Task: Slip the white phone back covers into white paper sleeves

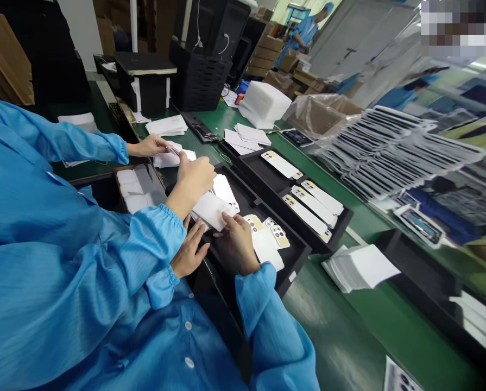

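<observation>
"What's in your hands, from the head view?"

"A white slip (213,210), held above the black tray (302,260), over its near edge. My right hand (240,241) pinches one end, thumb on top. My left hand (189,250) is just below the other end; I can't tell whether those fingers grip it."

"How will it handle?"

"Light, I'd judge: thin, easily creased, perhaps slick. I'd take it by the short ends and spare the middle."

"And around it?"

"Printed cards (267,247) lie towards the tray's right edge, and a co-worker's hand (196,176) is near the slip."
</observation>
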Action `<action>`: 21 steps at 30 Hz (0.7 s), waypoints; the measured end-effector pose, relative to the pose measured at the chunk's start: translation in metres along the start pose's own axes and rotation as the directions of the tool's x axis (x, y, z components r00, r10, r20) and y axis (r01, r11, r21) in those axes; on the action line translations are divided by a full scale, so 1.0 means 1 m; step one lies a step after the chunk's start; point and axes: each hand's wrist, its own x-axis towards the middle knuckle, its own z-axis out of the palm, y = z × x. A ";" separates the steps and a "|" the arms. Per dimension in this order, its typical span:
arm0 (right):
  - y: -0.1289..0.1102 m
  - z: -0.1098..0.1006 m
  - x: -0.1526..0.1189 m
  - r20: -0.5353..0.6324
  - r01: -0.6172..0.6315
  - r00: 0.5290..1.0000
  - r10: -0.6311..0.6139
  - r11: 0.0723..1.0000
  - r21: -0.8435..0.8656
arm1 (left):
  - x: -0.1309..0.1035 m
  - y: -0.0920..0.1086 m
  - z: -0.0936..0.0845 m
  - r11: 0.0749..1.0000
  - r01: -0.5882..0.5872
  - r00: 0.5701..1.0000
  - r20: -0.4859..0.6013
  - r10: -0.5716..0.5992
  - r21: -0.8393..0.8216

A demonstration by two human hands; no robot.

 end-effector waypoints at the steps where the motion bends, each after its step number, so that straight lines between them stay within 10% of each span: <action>1: 0.001 -0.001 0.000 0.012 -0.022 1.000 0.023 0.999 -0.047 | -0.001 -0.001 -0.001 1.000 -0.001 1.000 -0.008 0.001 -0.018; 16: 0.012 -0.003 0.017 0.019 0.002 1.000 0.004 0.936 -0.351 | 0.033 -0.026 -0.013 0.972 0.235 0.967 -0.103 -0.233 0.002; 21: -0.005 -0.013 0.026 -0.099 0.117 0.973 -0.210 0.812 -0.572 | 0.048 -0.033 -0.012 0.977 0.213 0.969 -0.124 -0.214 -0.020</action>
